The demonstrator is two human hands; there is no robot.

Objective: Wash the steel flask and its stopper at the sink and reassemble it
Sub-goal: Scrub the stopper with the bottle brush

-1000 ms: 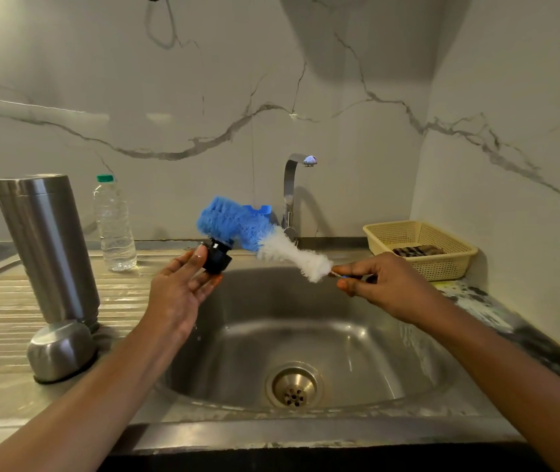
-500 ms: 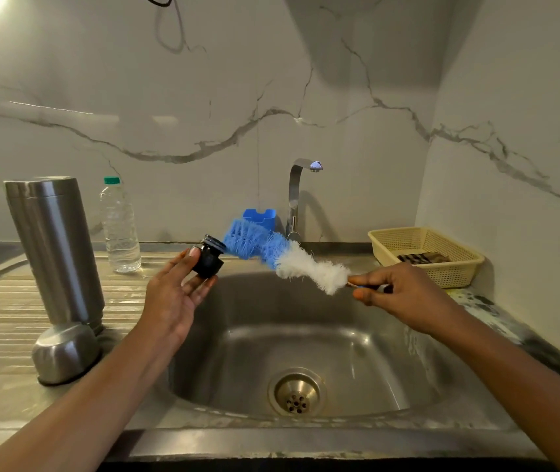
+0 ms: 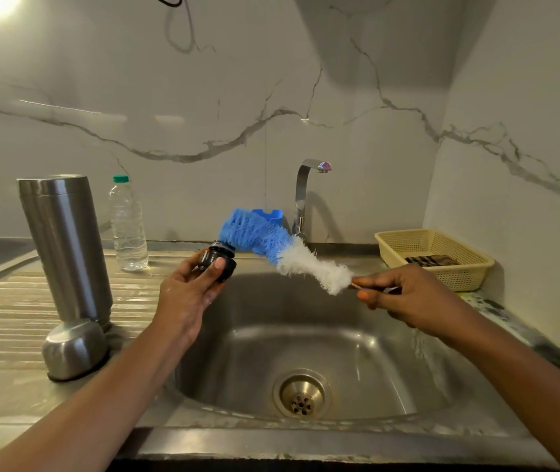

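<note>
My left hand (image 3: 186, 294) holds the black stopper (image 3: 217, 261) between thumb and fingers above the sink's left rim. In my right hand (image 3: 404, 294) I pinch the thin handle of a bottle brush (image 3: 278, 247) with blue and white bristles. The brush's blue end presses against the top of the stopper. The steel flask (image 3: 65, 247) stands upside down on the draining board at the left. Its steel cap (image 3: 74, 349) lies in front of it.
The steel sink (image 3: 374, 369) with its drain (image 3: 301, 394) lies below both hands. The tap (image 3: 306, 195) stands behind, with no water running. A plastic water bottle (image 3: 128, 226) stands behind the flask. A yellow basket (image 3: 432, 257) sits at the right, a blue holder (image 3: 271, 216) by the tap.
The brush's blue end has dropped from above the stopper onto its top. My left hand has turned the stopper so its thumb lies across the front.
</note>
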